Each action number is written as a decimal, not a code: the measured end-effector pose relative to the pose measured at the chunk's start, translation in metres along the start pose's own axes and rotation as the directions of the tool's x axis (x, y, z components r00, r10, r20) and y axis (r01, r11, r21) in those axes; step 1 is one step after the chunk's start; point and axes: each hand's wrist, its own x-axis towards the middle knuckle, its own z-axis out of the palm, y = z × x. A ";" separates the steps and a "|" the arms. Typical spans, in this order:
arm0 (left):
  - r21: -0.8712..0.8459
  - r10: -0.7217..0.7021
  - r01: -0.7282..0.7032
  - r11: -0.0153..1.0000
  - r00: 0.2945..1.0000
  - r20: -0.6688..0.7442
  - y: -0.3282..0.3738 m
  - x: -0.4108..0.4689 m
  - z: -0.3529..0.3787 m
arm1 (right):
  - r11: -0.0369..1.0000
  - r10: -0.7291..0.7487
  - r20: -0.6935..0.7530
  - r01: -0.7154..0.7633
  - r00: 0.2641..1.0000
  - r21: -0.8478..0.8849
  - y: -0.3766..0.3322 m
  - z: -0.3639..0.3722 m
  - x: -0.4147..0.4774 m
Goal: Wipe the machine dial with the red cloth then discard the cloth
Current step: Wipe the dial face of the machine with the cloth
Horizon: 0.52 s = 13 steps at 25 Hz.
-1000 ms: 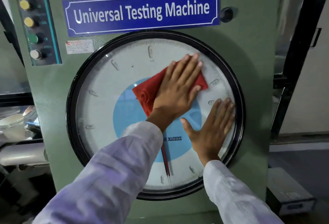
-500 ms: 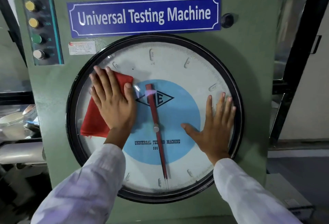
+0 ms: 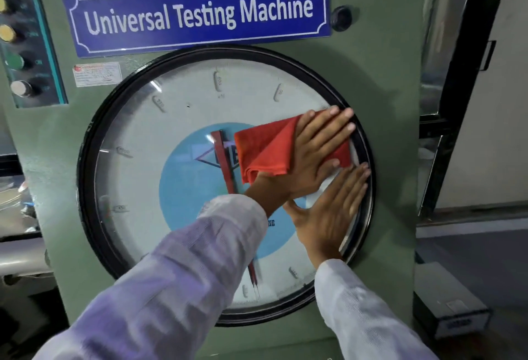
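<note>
The big round dial (image 3: 177, 176) with a black rim fills the front of the green Universal Testing Machine (image 3: 380, 79). My left hand (image 3: 311, 153) lies flat on the folded red cloth (image 3: 265, 151) and presses it against the glass at the dial's right side, fingertips at the rim. My right hand (image 3: 334, 211) rests flat on the glass just below, fingers spread, holding nothing. The red pointer (image 3: 224, 159) runs down the blue centre, partly hidden by my left sleeve.
A panel of yellow, green and silver buttons (image 3: 14, 59) sits at the machine's upper left. A black knob (image 3: 341, 18) is beside the blue nameplate. A grey box (image 3: 448, 302) stands on the floor at lower right; a black door frame (image 3: 468, 73) rises to the right.
My left hand swept the red cloth from the dial's left side across to its right edge. My right hand stayed on the lower right glass. The camera moved closer.
</note>
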 end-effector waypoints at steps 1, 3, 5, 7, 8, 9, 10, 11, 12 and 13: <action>0.006 0.038 -0.039 0.999 0.999 0.009 -0.006 -0.001 -0.003 | 1.000 -0.008 0.002 0.008 1.000 -0.024 0.000 0.000 0.000; 0.039 0.095 -0.096 0.995 0.995 0.022 -0.024 -0.003 -0.019 | 0.992 -0.110 0.002 0.110 0.994 -0.062 0.001 -0.002 0.002; 0.126 0.035 -0.030 0.992 0.999 -0.033 -0.047 0.003 -0.040 | 0.956 -0.285 0.029 0.287 0.958 -0.064 0.002 -0.004 0.015; 0.275 -0.024 0.050 0.960 0.995 -0.100 -0.083 0.006 -0.067 | 0.922 -0.384 0.036 0.385 0.923 -0.042 -0.007 -0.005 0.033; 0.354 -0.038 0.078 0.932 0.992 -0.120 -0.104 0.001 -0.083 | 0.919 -0.393 0.018 0.394 0.919 -0.031 -0.015 -0.004 0.040; 0.403 -0.077 0.134 0.906 0.985 -0.155 -0.125 -0.010 -0.101 | 0.922 -0.385 0.001 0.385 0.923 -0.026 -0.022 -0.002 0.046; 0.417 -0.158 0.236 0.878 0.964 -0.214 -0.146 -0.026 -0.119 | 0.928 -0.373 -0.009 0.372 0.928 -0.030 -0.028 -0.001 0.050; 0.413 -0.271 0.369 0.833 0.922 -0.277 -0.165 -0.047 -0.135 | 0.932 -0.362 -0.012 0.361 0.932 -0.044 -0.031 0.000 0.051; 0.406 -0.386 0.497 0.767 0.863 -0.326 -0.180 -0.070 -0.148 | 0.934 -0.354 -0.010 0.353 0.935 -0.057 -0.033 0.000 0.050; 0.404 -0.482 0.598 0.692 0.800 -0.358 -0.187 -0.092 -0.157 | 0.936 -0.348 -0.005 0.347 0.938 -0.067 -0.033 0.001 0.051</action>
